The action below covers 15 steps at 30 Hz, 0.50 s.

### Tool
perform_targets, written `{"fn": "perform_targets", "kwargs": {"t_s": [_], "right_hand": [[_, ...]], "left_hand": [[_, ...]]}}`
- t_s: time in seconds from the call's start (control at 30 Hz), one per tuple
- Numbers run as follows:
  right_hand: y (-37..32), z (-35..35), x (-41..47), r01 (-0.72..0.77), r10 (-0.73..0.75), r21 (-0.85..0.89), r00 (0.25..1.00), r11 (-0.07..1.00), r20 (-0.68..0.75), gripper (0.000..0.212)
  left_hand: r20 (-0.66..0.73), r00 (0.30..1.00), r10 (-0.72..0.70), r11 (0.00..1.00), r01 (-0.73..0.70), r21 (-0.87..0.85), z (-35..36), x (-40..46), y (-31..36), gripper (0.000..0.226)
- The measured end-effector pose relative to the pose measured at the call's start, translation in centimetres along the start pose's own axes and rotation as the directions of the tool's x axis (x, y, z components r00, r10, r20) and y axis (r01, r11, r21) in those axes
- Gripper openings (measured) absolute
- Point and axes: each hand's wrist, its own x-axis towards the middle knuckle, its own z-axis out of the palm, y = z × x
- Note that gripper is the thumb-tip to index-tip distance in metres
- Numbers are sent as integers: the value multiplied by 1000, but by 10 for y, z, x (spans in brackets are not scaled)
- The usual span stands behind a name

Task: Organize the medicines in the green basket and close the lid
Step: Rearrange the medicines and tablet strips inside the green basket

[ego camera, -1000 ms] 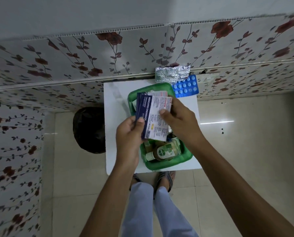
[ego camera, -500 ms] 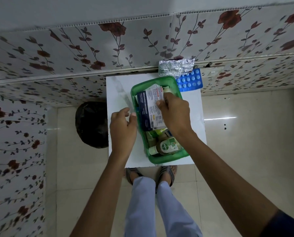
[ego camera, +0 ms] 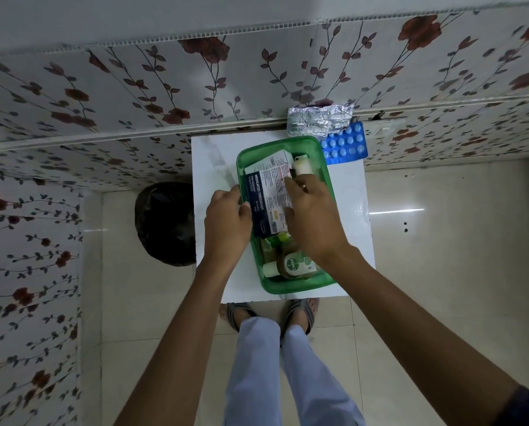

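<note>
Two flowered wall panels point(ego camera: 134, 96) meet at a corner of the pale tiled floor point(ego camera: 441, 256), and a white table point(ego camera: 214, 241) stands against the far one. On it the green basket point(ego camera: 288, 284) lies lidless, long axis from 6 to 12 o'clock. Inside, a dressings box point(ego camera: 264, 204) lies lengthwise. The left hand point(ego camera: 226, 222) grips the basket's 9 o'clock rim; the right hand point(ego camera: 314, 216) presses the box, fingers bent. At 1 o'clock lie a foil strip point(ego camera: 318, 119) and a blue blister pack point(ego camera: 346, 146).

A basket point(ego camera: 288, 289) sits on a table point(ego camera: 214, 167), boxes point(ego camera: 268, 198) and a bottle point(ego camera: 291, 265) inside; pill strips point(ego camera: 343, 142) lie behind it.
</note>
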Motion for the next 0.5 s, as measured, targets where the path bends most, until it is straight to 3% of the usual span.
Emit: {"fn": "perform_targets", "kwargs": {"t_s": [0.17,0.33,0.43,0.5], "right_hand": [[-3,6,8,4,-5,20,999,1000,52,46],[-4,0,11,41,-45,42,995,998,92,51],[4,-25,9,36,-28,235,999,971,-38,42],[17,-41,14,-65,114,341,986,938,-123,35]], "left_hand": [[-50,998,34,987,-26,158,-9,14,2,31],[-43,999,34,981,-25,192,-13,14,4,26],[-47,999,26,980,-16,200,-11,9,4,24],[-42,999,24,982,-15,189,-11,10,2,27]]}}
